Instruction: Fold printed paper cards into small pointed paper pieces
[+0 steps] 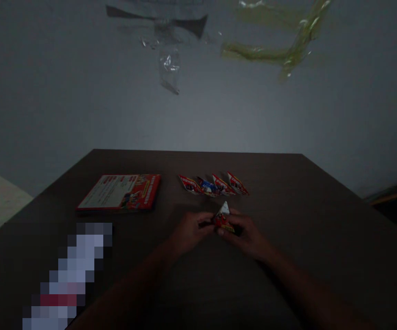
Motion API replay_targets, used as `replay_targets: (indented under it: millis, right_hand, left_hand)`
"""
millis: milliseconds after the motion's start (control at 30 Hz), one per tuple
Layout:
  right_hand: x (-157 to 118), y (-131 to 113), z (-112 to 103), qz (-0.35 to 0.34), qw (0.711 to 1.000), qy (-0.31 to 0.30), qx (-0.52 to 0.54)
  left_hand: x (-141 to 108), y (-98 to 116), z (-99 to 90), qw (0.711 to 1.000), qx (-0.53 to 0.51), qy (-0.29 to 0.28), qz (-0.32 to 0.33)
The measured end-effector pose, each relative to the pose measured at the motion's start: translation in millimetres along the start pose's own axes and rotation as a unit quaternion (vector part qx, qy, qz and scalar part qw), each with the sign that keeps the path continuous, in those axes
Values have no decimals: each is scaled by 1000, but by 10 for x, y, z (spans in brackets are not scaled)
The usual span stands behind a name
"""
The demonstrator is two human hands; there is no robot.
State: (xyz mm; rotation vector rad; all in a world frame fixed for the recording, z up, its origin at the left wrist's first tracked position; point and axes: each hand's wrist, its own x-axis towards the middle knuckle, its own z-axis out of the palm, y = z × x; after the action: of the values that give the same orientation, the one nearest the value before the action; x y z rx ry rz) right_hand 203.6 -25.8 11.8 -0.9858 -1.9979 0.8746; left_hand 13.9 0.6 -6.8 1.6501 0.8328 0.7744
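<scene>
Near the middle of the dark table, my left hand (191, 229) and my right hand (245, 231) hold one small folded paper piece (223, 220) between their fingers. It is red and yellow with a white pointed tip facing up. Beyond the hands lie several folded paper pieces in a row, among them a red one (189, 184) at the left, a blue one (207, 186) and a red one (237, 183) at the right. To the left rests a stack of printed red and white sheets (119, 192). The light is dim.
A pixelated pale, long object (71, 275) lies at the table's left front. The brown table (270, 174) meets a grey wall (198, 114) at the back, where clear tape (169, 66) and yellowish tape (256, 51) are stuck.
</scene>
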Motion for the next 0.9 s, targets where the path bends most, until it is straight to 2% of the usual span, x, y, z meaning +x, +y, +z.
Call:
replay_targets:
  millis: [133,200,400,567,667,733,800,900]
  right_hand:
    - [8,1,12,-4,1000,-15,7]
    - [8,-2,23,1,1000,-24,15]
    - [2,-6,50,17,999,-10,41]
    - [17,-33,34,-23,999,-4,25]
    - [-1,-22,13,-36,999,26,6]
    - [-24,2,1,-20,998,67,2]
    - [-42,31,-8,7,994,109,30]
    - [-46,70,-15,28,985,134,106]
  left_hand:
    - [-2,-4,-17,997,75,-17,-6]
    - [-5,-8,-12,997,78,-23,-11]
    - [4,-18,26,999,-21,-4,-34]
    - [4,14,17,997,-59,20,-37]
    - [6,27,11,996,-77,23,-40]
    - [7,26,10,995,-84,23,-43]
    - [8,21,10,996,-81,23,-41]
    - [5,15,10,997,-60,28,-39]
